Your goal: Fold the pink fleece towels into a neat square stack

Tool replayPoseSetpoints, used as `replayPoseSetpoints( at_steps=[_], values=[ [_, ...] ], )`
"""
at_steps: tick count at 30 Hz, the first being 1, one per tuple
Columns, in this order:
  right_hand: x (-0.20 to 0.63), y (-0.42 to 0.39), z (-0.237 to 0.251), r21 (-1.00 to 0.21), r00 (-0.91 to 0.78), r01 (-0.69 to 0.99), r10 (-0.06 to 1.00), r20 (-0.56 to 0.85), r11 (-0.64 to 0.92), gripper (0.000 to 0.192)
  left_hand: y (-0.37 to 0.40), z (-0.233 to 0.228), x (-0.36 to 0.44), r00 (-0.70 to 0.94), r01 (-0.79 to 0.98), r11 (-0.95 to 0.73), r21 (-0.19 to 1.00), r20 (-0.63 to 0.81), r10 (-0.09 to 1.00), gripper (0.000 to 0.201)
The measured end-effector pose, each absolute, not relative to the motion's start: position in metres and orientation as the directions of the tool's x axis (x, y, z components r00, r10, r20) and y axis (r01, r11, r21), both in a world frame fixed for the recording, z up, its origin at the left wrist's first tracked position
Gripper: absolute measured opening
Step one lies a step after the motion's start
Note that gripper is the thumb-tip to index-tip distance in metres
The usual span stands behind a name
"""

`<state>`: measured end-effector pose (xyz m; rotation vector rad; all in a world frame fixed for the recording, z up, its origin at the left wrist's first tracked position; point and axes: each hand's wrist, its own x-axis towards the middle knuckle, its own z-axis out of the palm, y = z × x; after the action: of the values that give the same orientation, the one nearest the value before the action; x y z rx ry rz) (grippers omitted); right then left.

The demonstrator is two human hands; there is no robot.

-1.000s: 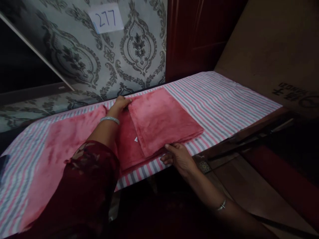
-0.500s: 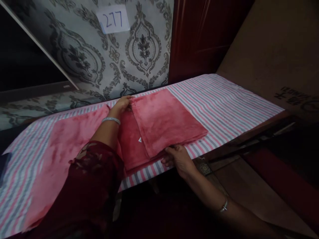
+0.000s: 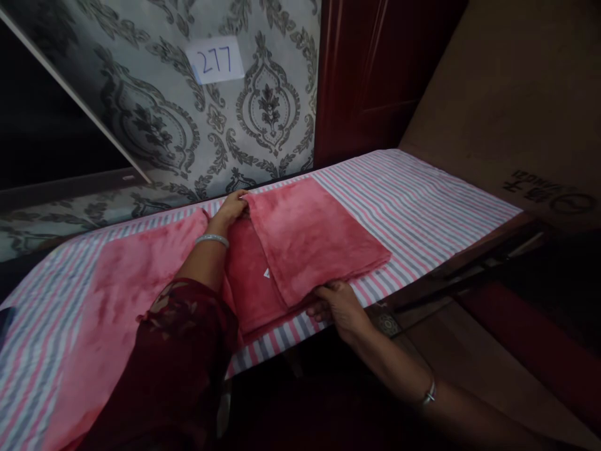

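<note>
A plush pink blanket [image 3: 319,232] lies on a striped cloth, with its right part folded over in a flat panel. Left of that panel a darker red stretch of the same plush shows, with a small white tag on it. Farther left, a lighter pink stretch [image 3: 126,275] is partly covered by my left sleeve. My left hand [image 3: 233,207] is closed on the panel's far left corner, its fingertips partly hidden. At the near edge, my right hand [image 3: 340,307] pinches the blanket between thumb and fingers.
The striped cloth [image 3: 404,194] covers a long narrow table against a patterned wall. A paper marked 277 [image 3: 216,59] is on the wall. A large cardboard box [image 3: 516,94] stands at the right end, and a dark screen [image 3: 47,119] is at the left.
The view has tilted slightly, so the scene sits a little lower. Both hands keep their holds on the blanket, which has hardly moved.
</note>
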<state>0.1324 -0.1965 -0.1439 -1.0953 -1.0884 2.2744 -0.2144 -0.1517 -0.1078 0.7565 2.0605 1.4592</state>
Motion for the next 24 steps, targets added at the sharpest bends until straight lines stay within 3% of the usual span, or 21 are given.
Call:
replayPoseSetpoints(
  at_steps=[5, 10, 16, 21, 24],
  values=[
    [0.139, -0.2, -0.14, -0.782, -0.608, -0.102, 0.661, -0.44, -0.615, 0.018, -0.148, -0.113, -0.219, -0.776, 0.105, 0.259, 0.96, -0.084, 0.625, 0.032],
    [0.144, -0.202, -0.139, -0.76, -0.637, 0.008, 0.583, -0.505, -0.65, 0.018, -0.144, -0.114, -0.221, -0.79, 0.051, 0.294, 0.954, -0.141, 0.596, 0.027],
    [0.145, -0.201, -0.147, -0.743, -0.688, -0.008, 0.543, -0.482, -0.669, 0.027, -0.143, -0.109, -0.227, -0.793, 0.022, 0.369, 0.929, -0.209, 0.572, 0.011],
    [0.137, -0.204, -0.151, -0.76, -0.678, 0.001, 0.558, -0.478, -0.649, 0.016, -0.138, -0.113, -0.218, -0.849, 0.139, 0.39, 0.91, -0.094, 0.521, 0.016],
    [0.143, -0.202, -0.149, -0.794, -0.763, 0.083, 0.473, -0.44, -0.603, 0.016, -0.134, -0.117, -0.212, -0.876, 0.21, 0.405, 0.89, -0.012, 0.481, 0.021]
  ],
)
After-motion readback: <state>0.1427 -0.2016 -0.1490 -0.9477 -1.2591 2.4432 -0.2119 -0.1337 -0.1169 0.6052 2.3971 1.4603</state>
